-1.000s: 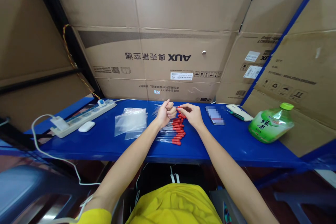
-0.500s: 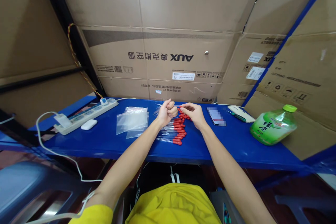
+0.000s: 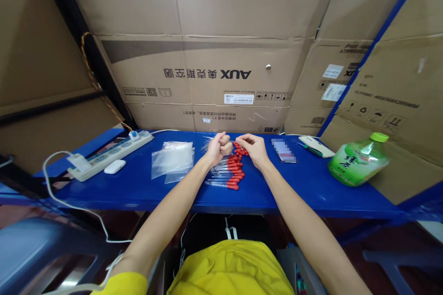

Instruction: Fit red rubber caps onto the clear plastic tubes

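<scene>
My left hand (image 3: 220,146) is closed, thumb on top, above the far end of a row of glass droppers (image 3: 236,176) with red rubber bulbs; what its fingers enclose is hidden. Facing it from the right, my right hand (image 3: 255,148) pinches a small red rubber bulb at its fingertips, close to the left fist. Loose red bulbs (image 3: 241,150) lie in a pile below and between the hands. Behind the left hand, thin clear glass tubes (image 3: 205,144) are partly in view. Clear plastic bags (image 3: 173,159) lie flat to the left.
On the blue table (image 3: 138,189) a power strip (image 3: 110,156) and a white earphone case (image 3: 115,166) are at left. A phone (image 3: 284,150), a green-handled screwdriver (image 3: 312,149), a white flat object (image 3: 320,146) and a green bottle (image 3: 358,161) stand or lie at right. Cardboard (image 3: 207,78) walls the back.
The view has shifted slightly. Both hands hold nearly the same place, with the right fingertips still pinched near the left fist. The droppers and bags lie as before.
</scene>
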Tool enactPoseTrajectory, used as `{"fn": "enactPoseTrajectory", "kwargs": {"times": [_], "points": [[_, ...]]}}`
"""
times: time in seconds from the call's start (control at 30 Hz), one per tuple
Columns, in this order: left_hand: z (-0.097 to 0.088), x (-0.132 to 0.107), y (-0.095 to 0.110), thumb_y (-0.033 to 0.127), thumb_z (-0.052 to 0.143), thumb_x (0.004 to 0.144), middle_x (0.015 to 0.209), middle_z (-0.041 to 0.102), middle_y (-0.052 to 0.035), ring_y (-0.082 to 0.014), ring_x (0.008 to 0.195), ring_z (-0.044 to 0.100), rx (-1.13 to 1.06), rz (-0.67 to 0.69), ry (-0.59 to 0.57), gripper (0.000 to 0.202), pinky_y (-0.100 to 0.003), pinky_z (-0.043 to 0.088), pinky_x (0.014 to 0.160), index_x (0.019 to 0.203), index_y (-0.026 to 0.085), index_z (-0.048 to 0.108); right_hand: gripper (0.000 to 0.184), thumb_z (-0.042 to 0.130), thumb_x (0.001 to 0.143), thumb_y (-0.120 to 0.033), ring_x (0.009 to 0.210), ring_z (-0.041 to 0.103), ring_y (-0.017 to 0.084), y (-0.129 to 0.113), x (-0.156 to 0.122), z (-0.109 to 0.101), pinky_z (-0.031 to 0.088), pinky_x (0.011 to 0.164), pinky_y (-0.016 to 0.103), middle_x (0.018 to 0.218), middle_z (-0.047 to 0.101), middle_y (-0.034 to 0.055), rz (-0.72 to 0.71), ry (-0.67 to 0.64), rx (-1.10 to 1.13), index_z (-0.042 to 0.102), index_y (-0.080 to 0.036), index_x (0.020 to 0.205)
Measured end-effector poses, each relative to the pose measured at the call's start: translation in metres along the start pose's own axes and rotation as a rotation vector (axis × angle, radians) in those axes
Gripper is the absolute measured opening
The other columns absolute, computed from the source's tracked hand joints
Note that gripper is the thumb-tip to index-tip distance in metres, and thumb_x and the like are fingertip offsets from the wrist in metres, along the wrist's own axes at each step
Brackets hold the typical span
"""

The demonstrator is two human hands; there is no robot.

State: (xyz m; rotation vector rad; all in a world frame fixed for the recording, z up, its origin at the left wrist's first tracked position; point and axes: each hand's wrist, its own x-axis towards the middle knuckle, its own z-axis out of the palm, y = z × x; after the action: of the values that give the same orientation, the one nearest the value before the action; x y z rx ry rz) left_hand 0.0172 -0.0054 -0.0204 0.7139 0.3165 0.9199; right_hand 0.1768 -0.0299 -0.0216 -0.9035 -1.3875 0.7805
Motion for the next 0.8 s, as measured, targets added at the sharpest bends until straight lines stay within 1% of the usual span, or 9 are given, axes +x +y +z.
{"fn": "enactPoseTrajectory", "kwargs": {"times": [0.07, 0.17, 0.23, 0.3, 0.4, 0.53, 0.6, 0.67, 0.8], "points": [[0.003, 0.0, -0.008, 0.035, 0.052, 0.098, 0.046, 0.016, 0.0086, -0.0069, 0.037, 0.019, 0.05, -0.052, 0.0, 0.051, -0.021, 0.016, 0.042, 0.06, 0.022, 0.019, 0.038, 0.079, 0.074, -0.056, 0.061, 0.061, 0.016, -0.001, 0.0, 0.002, 0.049, 0.06, 0.029, 0.07, 0.072, 0.0027, -0.01, 0.007, -0.006, 0.076, -0.019, 0.081], [0.007, 0.001, -0.015, 0.036, 0.05, 0.099, 0.046, 0.016, 0.0082, -0.0073, 0.038, 0.018, 0.061, -0.051, -0.04, 0.051, -0.021, 0.018, 0.043, 0.06, 0.022, 0.02, 0.038, 0.078, 0.075, -0.056, 0.063, 0.061, 0.017, -0.001, 0.002, 0.002, 0.05, 0.061, 0.029, 0.073, 0.072, 0.0032, -0.033, 0.06, -0.018, 0.076, -0.019, 0.084], [0.007, 0.001, -0.013, 0.037, 0.047, 0.1, 0.047, 0.015, 0.0079, -0.0079, 0.038, 0.017, 0.044, -0.024, -0.056, 0.051, -0.021, 0.018, 0.043, 0.06, 0.022, 0.02, 0.037, 0.079, 0.074, -0.054, 0.069, 0.065, 0.018, -0.001, 0.003, 0.0, 0.052, 0.067, 0.031, 0.078, 0.074, 0.0045, -0.05, 0.115, -0.01, 0.076, -0.019, 0.085], [0.006, 0.001, -0.01, 0.036, 0.043, 0.101, 0.047, 0.013, 0.0077, -0.0086, 0.039, 0.016, 0.014, 0.029, -0.055, 0.05, -0.022, 0.018, 0.043, 0.06, 0.022, 0.019, 0.036, 0.079, 0.074, -0.053, 0.076, 0.067, 0.02, -0.001, 0.004, -0.003, 0.054, 0.073, 0.032, 0.083, 0.076, 0.0058, -0.059, 0.143, 0.007, 0.076, -0.019, 0.085], [0.003, 0.002, -0.008, 0.036, 0.041, 0.102, 0.048, 0.01, 0.0076, -0.0091, 0.039, 0.015, -0.023, 0.072, -0.028, 0.05, -0.022, 0.017, 0.043, 0.06, 0.021, 0.018, 0.038, 0.077, 0.076, -0.054, 0.085, 0.069, 0.021, 0.001, 0.005, -0.005, 0.056, 0.081, 0.034, 0.091, 0.077, 0.0075, -0.059, 0.136, 0.005, 0.076, -0.019, 0.091], [0.002, 0.002, -0.009, 0.036, 0.045, 0.101, 0.048, 0.011, 0.0077, -0.0089, 0.04, 0.016, -0.049, 0.071, -0.001, 0.05, -0.022, 0.016, 0.044, 0.061, 0.021, 0.018, 0.042, 0.08, 0.073, -0.052, 0.095, 0.07, 0.022, 0.001, 0.006, -0.004, 0.056, 0.089, 0.035, 0.099, 0.077, 0.0081, -0.063, 0.114, 0.058, 0.076, -0.02, 0.1], [0.002, 0.001, -0.008, 0.036, 0.045, 0.1, 0.048, 0.01, 0.0076, -0.0091, 0.04, 0.016, -0.073, 0.094, -0.009, 0.05, -0.023, 0.016, 0.044, 0.061, 0.021, 0.017, 0.043, 0.081, 0.073, -0.05, 0.093, 0.071, 0.021, 0.0, 0.006, -0.005, 0.057, 0.089, 0.035, 0.1, 0.077, 0.0079, -0.053, 0.101, 0.11, 0.075, -0.02, 0.103], [0.002, 0.0, -0.004, 0.035, 0.044, 0.101, 0.048, 0.01, 0.0074, -0.0094, 0.039, 0.017, -0.104, 0.13, -0.024, 0.05, -0.024, 0.017, 0.044, 0.061, 0.021, 0.017, 0.043, 0.08, 0.075, -0.052, 0.086, 0.072, 0.02, 0.0, 0.006, -0.005, 0.058, 0.084, 0.034, 0.099, 0.078, 0.0078, -0.023, 0.075, 0.138, 0.075, -0.02, 0.104], [0.004, -0.003, 0.002, 0.035, 0.042, 0.102, 0.047, 0.011, 0.0072, -0.0095, 0.039, 0.019, -0.153, 0.173, -0.024, 0.049, -0.025, 0.019, 0.045, 0.061, 0.021, 0.018, 0.045, 0.075, 0.08, -0.059, 0.073, 0.07, 0.018, 0.003, 0.005, -0.003, 0.059, 0.073, 0.032, 0.089, 0.078, 0.0069, 0.024, -0.015, 0.101, 0.074, -0.019, 0.1]]}}
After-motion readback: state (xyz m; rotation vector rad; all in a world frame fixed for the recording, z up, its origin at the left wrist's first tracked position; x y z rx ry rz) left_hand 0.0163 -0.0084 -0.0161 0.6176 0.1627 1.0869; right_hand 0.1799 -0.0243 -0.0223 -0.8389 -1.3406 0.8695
